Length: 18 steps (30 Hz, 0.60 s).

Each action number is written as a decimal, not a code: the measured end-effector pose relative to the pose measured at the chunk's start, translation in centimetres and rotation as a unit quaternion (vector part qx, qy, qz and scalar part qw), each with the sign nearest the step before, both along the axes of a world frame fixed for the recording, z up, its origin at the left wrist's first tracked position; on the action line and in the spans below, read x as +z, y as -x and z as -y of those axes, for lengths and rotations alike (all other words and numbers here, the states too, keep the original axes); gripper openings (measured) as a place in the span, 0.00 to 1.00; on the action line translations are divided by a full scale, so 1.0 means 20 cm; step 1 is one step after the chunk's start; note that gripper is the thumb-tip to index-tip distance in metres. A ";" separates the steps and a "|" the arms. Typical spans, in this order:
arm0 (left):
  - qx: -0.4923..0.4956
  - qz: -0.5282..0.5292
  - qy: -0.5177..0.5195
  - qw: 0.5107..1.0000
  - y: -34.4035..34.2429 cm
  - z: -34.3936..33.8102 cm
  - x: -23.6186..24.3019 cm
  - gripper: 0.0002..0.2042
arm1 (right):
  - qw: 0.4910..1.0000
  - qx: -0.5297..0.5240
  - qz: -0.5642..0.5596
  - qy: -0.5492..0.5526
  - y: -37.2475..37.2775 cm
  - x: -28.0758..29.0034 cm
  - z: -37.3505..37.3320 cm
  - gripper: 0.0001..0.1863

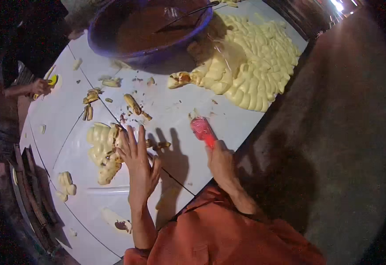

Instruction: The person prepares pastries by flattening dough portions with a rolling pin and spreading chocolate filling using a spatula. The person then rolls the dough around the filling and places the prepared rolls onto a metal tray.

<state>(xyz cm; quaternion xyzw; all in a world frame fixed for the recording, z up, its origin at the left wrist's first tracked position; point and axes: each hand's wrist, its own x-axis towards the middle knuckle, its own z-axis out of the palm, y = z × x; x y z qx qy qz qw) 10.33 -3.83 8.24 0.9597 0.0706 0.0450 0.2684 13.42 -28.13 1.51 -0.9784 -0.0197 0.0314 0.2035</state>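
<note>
My left hand (136, 161) is open, fingers spread, with its fingertips at the edge of a cluster of pale yellow, soft finger-shaped pieces (100, 148) that look like peeled bananas. I cannot tell whether it touches them. Brown-edged bits (160, 145) lie just right of its fingers. In my right hand (221, 163) is a red hand tool (203, 129), its broad head pointing away from me over the white table (179, 163). The fingers are closed round its handle.
A large purple basin (151, 55) of brown liquid stands at the far side, with a dark long-handled utensil (184, 18) in it. Many yellow pieces (254, 66) spread at far right. Dark scraps (133, 104) litter the middle. At left, another person's hand (40, 87) holds a yellow tool (53, 80).
</note>
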 end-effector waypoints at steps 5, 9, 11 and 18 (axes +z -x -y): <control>0.022 0.003 0.034 0.999 0.13 -0.05 0.09 0.44 | 0.997 -0.063 0.027 -0.047 -0.27 -0.01 0.19 0.18; 0.075 0.002 0.086 0.993 0.27 -0.12 0.07 0.42 | 0.998 -0.058 0.011 0.020 -0.41 0.02 0.26 0.17; 0.081 0.007 0.088 0.993 0.30 -0.13 0.06 0.41 | 0.997 0.034 0.066 0.031 -0.34 -0.04 0.13 0.17; 0.065 -0.013 0.050 0.997 0.30 -0.09 0.02 0.33 | 0.991 0.125 -0.040 -0.004 -0.57 0.03 0.19 0.19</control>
